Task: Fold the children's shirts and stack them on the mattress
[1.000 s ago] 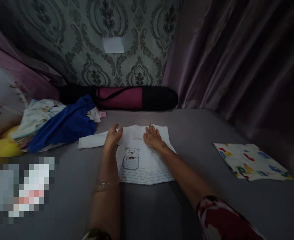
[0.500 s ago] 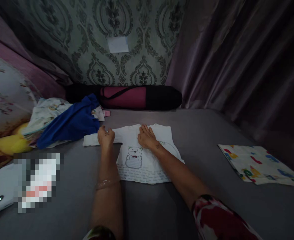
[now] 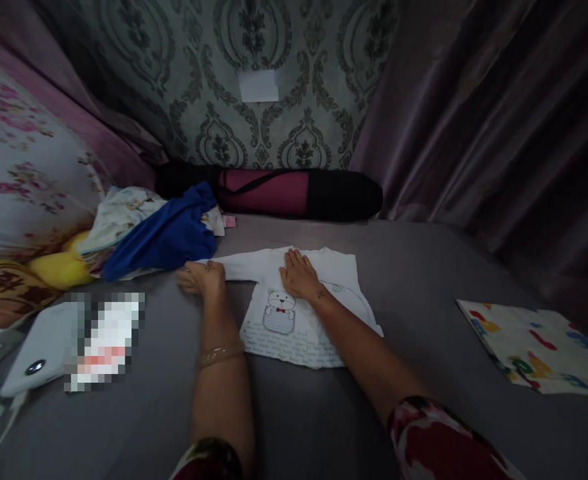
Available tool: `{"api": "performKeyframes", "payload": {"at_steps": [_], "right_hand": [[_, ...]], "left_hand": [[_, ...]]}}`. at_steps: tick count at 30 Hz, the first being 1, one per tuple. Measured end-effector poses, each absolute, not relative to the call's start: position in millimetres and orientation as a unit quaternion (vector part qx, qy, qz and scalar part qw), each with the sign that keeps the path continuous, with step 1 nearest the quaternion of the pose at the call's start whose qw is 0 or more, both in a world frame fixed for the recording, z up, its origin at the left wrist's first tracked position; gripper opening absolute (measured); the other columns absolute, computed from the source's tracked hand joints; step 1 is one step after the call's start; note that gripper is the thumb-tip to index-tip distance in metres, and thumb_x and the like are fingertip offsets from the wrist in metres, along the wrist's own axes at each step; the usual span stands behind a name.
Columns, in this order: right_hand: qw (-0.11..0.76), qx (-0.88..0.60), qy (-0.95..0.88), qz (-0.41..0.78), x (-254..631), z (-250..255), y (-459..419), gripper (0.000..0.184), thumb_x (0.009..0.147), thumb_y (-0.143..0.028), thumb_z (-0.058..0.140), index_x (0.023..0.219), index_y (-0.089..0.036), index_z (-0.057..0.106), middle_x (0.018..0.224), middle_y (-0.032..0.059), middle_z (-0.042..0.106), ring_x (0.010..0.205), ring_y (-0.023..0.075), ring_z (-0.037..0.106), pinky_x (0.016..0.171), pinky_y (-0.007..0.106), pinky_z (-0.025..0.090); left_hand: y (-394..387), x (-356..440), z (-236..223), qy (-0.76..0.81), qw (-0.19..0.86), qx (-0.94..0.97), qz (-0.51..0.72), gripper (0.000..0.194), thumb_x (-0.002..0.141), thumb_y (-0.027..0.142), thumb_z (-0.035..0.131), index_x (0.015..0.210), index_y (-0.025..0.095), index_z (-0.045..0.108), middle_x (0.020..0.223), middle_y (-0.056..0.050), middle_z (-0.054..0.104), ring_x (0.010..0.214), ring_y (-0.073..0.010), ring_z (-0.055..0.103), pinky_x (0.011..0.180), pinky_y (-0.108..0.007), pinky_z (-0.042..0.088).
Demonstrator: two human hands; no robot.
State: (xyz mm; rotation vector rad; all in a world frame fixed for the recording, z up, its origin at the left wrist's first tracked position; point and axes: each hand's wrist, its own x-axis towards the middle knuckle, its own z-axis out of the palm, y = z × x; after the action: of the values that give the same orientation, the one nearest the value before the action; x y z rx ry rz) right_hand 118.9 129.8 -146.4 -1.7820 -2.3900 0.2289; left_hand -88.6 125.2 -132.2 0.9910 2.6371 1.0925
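Device point(image 3: 47, 343), white, w/ cables, laid on grey sheet point(image 3: 144, 420) at far L. Blue cloth point(image 3: 167, 233) heaped nr L hand point(image 3: 203, 277). Sleeve end of white shirt point(image 3: 259, 340) gripped by L hand, fingers curled. Bear print faced up at ctr, white shirt pressed flat by R hand point(image 3: 300, 275), open. Multicol. cloth point(image 3: 541, 347) laid folded, far R.

our left hand point(image 3: 205, 277) moved outward along the sleeve point(image 3: 241, 267) to its end, our right hand point(image 3: 299, 273) now closer to the printed bear point(image 3: 280, 312)
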Motion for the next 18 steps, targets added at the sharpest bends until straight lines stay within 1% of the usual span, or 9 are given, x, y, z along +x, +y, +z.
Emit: {"api": "performKeyframes", "payload": {"at_steps": [2,3,6,8,10,11,14,18], "right_hand": [[0.062,-0.598,-0.795,0.083,117.9,-142.2,132.4,0.060,0.098,-0.035,0.028,0.147,-0.001,0.031,0.157,0.0155,0.025,0.145,0.0260,0.017,0.117,0.040,0.011],[0.061,-0.596,-0.797,0.078,116.8,-139.5,133.8,0.058,0.098,-0.035,0.030,0.145,-0.001,0.035,0.156,0.0167,0.027,0.145,0.0270,0.018,0.117,0.041,0.012],[0.099,-0.564,-0.819,0.031,109.9,-131.7,138.6,0.045,0.098,-0.028,0.033,0.131,-0.005,0.053,0.150,0.0174,0.038,0.140,0.0268,0.027,0.115,0.041,0.016],[0.126,-0.529,-0.839,0.022,102.8,-128.7,141.9,0.039,0.099,-0.025,0.032,0.124,-0.010,0.058,0.142,0.0144,0.046,0.132,0.0238,0.036,0.111,0.037,0.024],[0.125,-0.499,-0.857,0.044,95.5,-128.6,145.3,0.035,0.099,-0.024,0.033,0.119,-0.015,0.061,0.132,0.0109,0.054,0.121,0.0211,0.045,0.103,0.032,0.034],[0.121,-0.488,-0.863,0.053,92.3,-129.6,146.9,0.033,0.099,-0.023,0.035,0.117,-0.016,0.062,0.128,0.0097,0.056,0.116,0.0205,0.047,0.100,0.031,0.036],[0.119,-0.478,-0.868,0.057,86.6,-134.6,151.3,0.028,0.098,-0.023,0.040,0.111,-0.016,0.064,0.124,0.0087,0.056,0.111,0.0208,0.047,0.098,0.030,0.038],[0.117,-0.486,-0.864,0.062,85.0,-139.4,154.4,0.030,0.098,-0.027,0.040,0.111,-0.016,0.064,0.128,0.0089,0.053,0.112,0.0214,0.045,0.097,0.031,0.037]], "left_hand": [[126.1,-89.6,-132.5,0.896,0.067,0.224,0.378,0.047,0.078,0.027,0.052,0.120,0.009,0.046,0.139,-0.029,0.038,0.132,-0.0454,0.035,0.100,-0.061,0.033],[126.5,-90.0,-132.2,0.900,0.068,0.195,0.383,0.049,0.076,0.027,0.055,0.120,0.008,0.046,0.137,-0.029,0.040,0.131,-0.0448,0.036,0.100,-0.059,0.033],[127.0,-92.0,-131.9,0.906,0.054,0.191,0.375,0.052,0.073,0.026,0.057,0.119,0.005,0.045,0.130,-0.029,0.046,0.125,-0.0427,0.043,0.097,-0.054,0.037],[126.9,-93.9,-132.7,0.909,0.047,0.188,0.370,0.053,0.072,0.025,0.057,0.119,0.006,0.045,0.130,-0.029,0.048,0.124,-0.0424,0.044,0.096,-0.054,0.037],[126.4,-95.5,-133.5,0.908,0.045,0.186,0.372,0.052,0.071,0.024,0.058,0.120,0.008,0.045,0.131,-0.028,0.048,0.124,-0.0424,0.044,0.096,-0.055,0.037],[126.0,-95.9,-133.5,0.909,0.045,0.185,0.372,0.053,0.071,0.024,0.058,0.120,0.008,0.046,0.131,-0.028,0.048,0.124,-0.0423,0.043,0.096,-0.056,0.036],[124.8,-96.6,-131.5,0.912,0.054,0.188,0.361,0.050,0.071,0.025,0.059,0.118,0.008,0.049,0.130,-0.029,0.048,0.124,-0.0426,0.044,0.095,-0.058,0.037],[124.4,-103.0,-130.1,0.917,0.082,0.190,0.341,0.039,0.072,0.029,0.060,0.108,0.013,0.058,0.126,-0.027,0.051,0.123,-0.0451,0.044,0.092,-0.063,0.038]]}}
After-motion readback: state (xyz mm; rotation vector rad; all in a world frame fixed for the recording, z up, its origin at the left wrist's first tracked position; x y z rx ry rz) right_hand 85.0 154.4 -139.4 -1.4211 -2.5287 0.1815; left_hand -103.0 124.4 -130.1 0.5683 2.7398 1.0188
